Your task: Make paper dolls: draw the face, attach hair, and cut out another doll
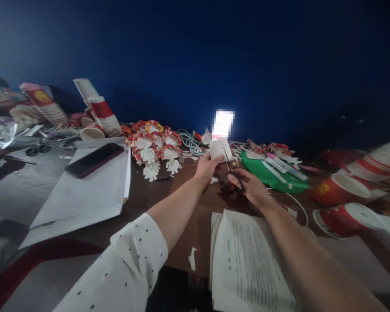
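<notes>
Head view: your right grip (255,190) clamps scissors (239,183), blades pointing eleven o'clock. Your left grip (205,170) pinches the white paper (217,148) there.

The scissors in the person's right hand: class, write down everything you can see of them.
The scissors have dark handles, apparently plastic, and slim blades that look like metal. The right hand grips the handles, above the brown table. The blades point away from the person, overlapping the right side of the white paper pinched in the left hand. Whether they are cutting into it is too small to tell.
</notes>
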Motion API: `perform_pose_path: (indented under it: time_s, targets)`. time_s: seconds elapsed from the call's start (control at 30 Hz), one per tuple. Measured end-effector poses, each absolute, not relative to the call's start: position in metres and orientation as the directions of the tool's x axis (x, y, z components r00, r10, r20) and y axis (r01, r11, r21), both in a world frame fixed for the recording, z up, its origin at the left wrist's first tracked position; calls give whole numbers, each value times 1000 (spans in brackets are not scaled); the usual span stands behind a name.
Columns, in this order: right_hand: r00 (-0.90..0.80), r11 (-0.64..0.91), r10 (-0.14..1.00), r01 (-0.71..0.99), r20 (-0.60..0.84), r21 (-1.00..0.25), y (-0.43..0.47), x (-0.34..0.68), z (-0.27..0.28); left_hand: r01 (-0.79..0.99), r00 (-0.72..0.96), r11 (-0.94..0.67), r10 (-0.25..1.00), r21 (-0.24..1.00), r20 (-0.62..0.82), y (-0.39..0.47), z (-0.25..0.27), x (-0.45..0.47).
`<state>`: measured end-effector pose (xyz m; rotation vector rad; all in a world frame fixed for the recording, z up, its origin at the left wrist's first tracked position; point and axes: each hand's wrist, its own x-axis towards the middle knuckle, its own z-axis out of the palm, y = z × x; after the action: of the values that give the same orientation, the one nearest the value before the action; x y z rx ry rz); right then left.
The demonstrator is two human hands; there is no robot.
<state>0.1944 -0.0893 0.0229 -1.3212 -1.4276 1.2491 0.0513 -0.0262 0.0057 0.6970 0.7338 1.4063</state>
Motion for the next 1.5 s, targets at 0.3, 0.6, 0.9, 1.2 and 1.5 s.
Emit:
perform_pose_path:
  time_s: [0.3,0.6,0.9,1.2,1.5]
  targets:
    - [-88,-46,994,181,-63,-982,-91,192,23,-571,7,19,1000,821,-18,-23,4,51]
    - [-96,-8,995,254,-33,-967,-91,192,25,-535,-12,-18,1000,845,13,-19,-2,52]
    - [-91,-11,995,224,-32,-974,-92,189,24,-487,-26,-33,999,873,23,-21,1,52]
    - [-100,-21,994,209,-43,-978,-89,194,21,-503,-21,-31,1000,864,24,-18,-2,52]
    - [-88,10,996,274,-14,-962,-88,195,19,-536,-26,-5,1000,844,-11,-20,1,53]
